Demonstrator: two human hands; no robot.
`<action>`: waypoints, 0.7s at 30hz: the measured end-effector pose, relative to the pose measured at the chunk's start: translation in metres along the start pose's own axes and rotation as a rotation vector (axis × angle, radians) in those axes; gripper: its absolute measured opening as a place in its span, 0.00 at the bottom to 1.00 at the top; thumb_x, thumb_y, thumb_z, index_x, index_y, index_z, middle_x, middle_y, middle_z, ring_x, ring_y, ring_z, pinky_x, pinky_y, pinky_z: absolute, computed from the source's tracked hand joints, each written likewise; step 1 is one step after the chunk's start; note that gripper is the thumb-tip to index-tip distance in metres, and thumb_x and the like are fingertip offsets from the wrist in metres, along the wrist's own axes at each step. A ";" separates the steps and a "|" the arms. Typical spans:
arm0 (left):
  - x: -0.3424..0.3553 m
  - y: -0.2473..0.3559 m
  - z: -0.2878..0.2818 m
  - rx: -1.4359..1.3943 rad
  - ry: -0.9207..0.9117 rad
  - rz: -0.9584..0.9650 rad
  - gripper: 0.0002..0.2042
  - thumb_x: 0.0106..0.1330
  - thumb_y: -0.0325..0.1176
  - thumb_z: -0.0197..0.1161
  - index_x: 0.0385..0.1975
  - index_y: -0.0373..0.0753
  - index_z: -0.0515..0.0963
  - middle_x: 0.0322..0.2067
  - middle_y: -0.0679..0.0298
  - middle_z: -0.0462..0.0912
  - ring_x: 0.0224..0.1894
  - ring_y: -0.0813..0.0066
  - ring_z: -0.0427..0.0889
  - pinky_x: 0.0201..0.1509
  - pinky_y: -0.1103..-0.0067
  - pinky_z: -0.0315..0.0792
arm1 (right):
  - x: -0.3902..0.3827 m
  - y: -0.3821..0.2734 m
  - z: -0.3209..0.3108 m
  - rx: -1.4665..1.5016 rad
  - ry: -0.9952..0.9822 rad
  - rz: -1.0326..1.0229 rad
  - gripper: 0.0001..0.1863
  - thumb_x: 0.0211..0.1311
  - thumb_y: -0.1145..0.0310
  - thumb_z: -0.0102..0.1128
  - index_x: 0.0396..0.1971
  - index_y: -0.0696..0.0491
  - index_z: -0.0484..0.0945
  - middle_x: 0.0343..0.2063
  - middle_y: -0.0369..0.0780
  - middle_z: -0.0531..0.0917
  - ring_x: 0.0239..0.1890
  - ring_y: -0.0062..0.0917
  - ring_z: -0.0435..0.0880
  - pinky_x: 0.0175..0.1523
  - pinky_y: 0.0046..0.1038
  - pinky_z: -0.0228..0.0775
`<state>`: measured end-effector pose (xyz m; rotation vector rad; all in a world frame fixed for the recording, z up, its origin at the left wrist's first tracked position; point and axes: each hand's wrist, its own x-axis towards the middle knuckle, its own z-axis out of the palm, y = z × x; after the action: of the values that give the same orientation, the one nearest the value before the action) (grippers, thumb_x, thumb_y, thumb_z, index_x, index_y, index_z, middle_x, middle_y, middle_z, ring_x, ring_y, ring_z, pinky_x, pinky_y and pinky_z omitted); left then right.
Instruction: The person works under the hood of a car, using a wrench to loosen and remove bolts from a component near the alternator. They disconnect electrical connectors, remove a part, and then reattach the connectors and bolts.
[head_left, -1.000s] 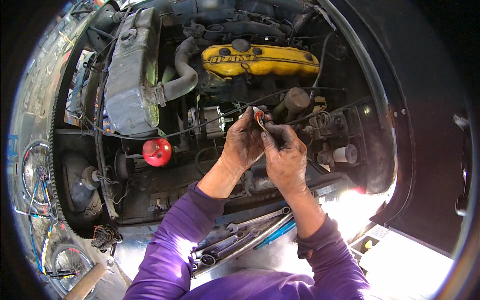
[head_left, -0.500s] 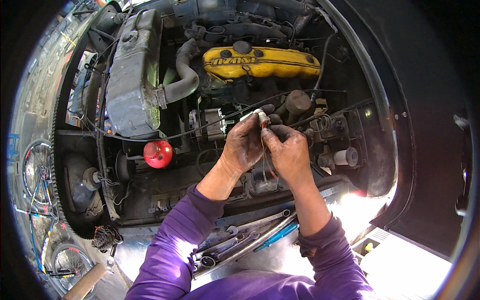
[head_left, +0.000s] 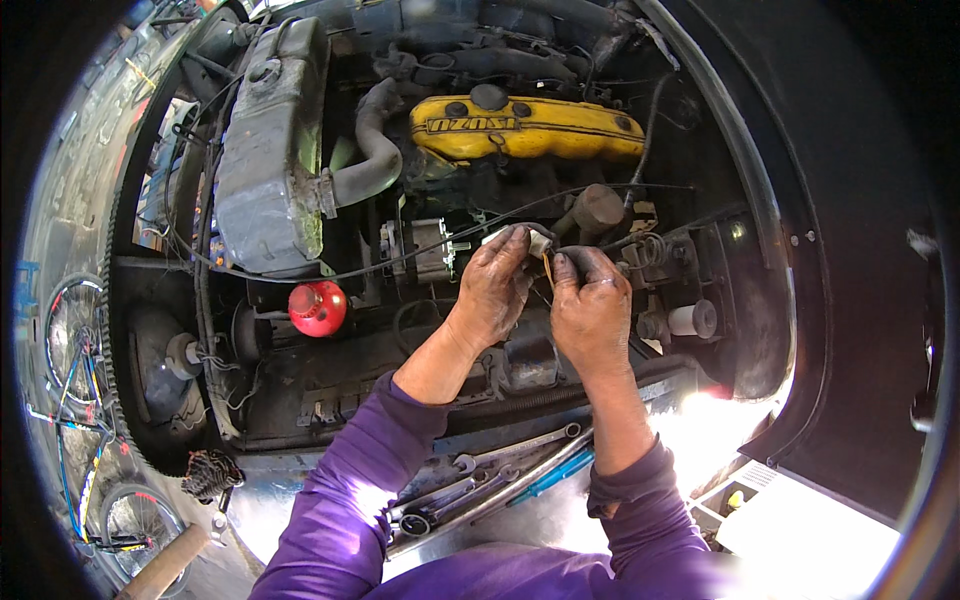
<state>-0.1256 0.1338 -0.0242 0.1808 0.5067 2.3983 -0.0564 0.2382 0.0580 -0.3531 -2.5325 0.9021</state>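
Note:
My left hand (head_left: 495,285) is closed around a small white wire connector (head_left: 540,243), its dark-stained fingers covering most of it. Close beside it, my right hand (head_left: 592,310) pinches the thin wires (head_left: 546,266) that come out of the connector. A yellowish strand shows between the two hands, and the wires trail down below them. Both hands hover over the engine bay, in front of the yellow engine cover (head_left: 570,138). An alternator (head_left: 432,248) with a bare threaded stud sits just left of my left hand. Where the wires end is hidden.
A grey metal tank (head_left: 262,160) and a curved hose (head_left: 372,150) stand at the left. Below them is a round red part (head_left: 317,308). Several wrenches (head_left: 520,443) and a blue-handled tool (head_left: 555,472) lie on the near ledge. A thin black cable (head_left: 400,262) crosses the bay.
Both hands have shifted slightly to the right. The connector has turned from upright to more sideways, and the fingers of my left hand now cover more of it.

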 end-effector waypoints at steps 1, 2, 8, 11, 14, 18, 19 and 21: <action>-0.001 0.001 0.000 -0.033 0.015 -0.022 0.15 0.81 0.44 0.53 0.48 0.38 0.79 0.42 0.65 0.84 0.46 0.74 0.81 0.55 0.75 0.75 | 0.000 0.002 0.001 0.036 -0.005 0.007 0.09 0.71 0.70 0.59 0.35 0.61 0.82 0.29 0.50 0.86 0.33 0.45 0.86 0.41 0.38 0.75; -0.001 0.000 0.001 -0.058 0.044 -0.057 0.16 0.81 0.45 0.54 0.48 0.38 0.79 0.41 0.65 0.83 0.45 0.75 0.81 0.54 0.75 0.75 | 0.000 0.004 0.002 0.076 -0.004 0.011 0.09 0.71 0.70 0.59 0.35 0.61 0.81 0.28 0.49 0.85 0.32 0.44 0.85 0.40 0.38 0.74; -0.005 -0.004 0.008 -0.153 0.076 -0.132 0.18 0.80 0.48 0.54 0.47 0.38 0.78 0.42 0.66 0.82 0.45 0.74 0.80 0.53 0.75 0.76 | 0.003 0.010 0.005 0.046 -0.046 0.006 0.09 0.72 0.70 0.58 0.34 0.60 0.79 0.27 0.48 0.83 0.27 0.42 0.81 0.36 0.37 0.72; -0.005 -0.009 0.008 -0.092 0.120 -0.110 0.17 0.79 0.47 0.56 0.47 0.38 0.78 0.41 0.67 0.82 0.45 0.76 0.79 0.52 0.77 0.75 | 0.002 0.008 0.006 0.009 -0.022 -0.015 0.09 0.72 0.69 0.58 0.34 0.59 0.78 0.27 0.50 0.82 0.29 0.47 0.82 0.36 0.39 0.72; -0.004 -0.011 0.006 -0.008 0.106 -0.087 0.15 0.79 0.45 0.57 0.47 0.38 0.78 0.41 0.68 0.82 0.46 0.78 0.79 0.52 0.78 0.74 | 0.000 0.009 0.008 -0.034 -0.015 -0.069 0.08 0.72 0.70 0.58 0.34 0.59 0.78 0.27 0.51 0.82 0.31 0.50 0.82 0.36 0.42 0.71; -0.003 -0.012 0.008 0.189 0.138 -0.016 0.13 0.78 0.41 0.60 0.49 0.37 0.78 0.41 0.68 0.82 0.45 0.79 0.79 0.51 0.80 0.73 | -0.001 0.019 0.010 -0.107 -0.052 -0.164 0.07 0.71 0.71 0.57 0.34 0.59 0.77 0.27 0.52 0.82 0.31 0.53 0.81 0.35 0.44 0.71; -0.002 -0.011 0.009 0.273 0.162 0.020 0.13 0.77 0.40 0.62 0.49 0.36 0.78 0.41 0.68 0.83 0.44 0.78 0.80 0.50 0.79 0.74 | -0.001 0.025 0.011 -0.114 -0.098 -0.080 0.05 0.69 0.73 0.55 0.35 0.59 0.76 0.28 0.49 0.82 0.32 0.47 0.84 0.37 0.40 0.75; -0.005 -0.010 0.013 0.700 0.165 0.127 0.13 0.74 0.38 0.66 0.47 0.34 0.79 0.39 0.64 0.84 0.41 0.74 0.81 0.49 0.78 0.74 | -0.003 0.037 0.008 0.155 -0.185 0.076 0.06 0.68 0.74 0.55 0.40 0.60 0.78 0.31 0.49 0.83 0.34 0.41 0.85 0.41 0.35 0.76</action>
<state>-0.1123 0.1420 -0.0163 0.3257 1.4367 2.2687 -0.0538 0.2613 0.0274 -0.3330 -2.6079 1.2023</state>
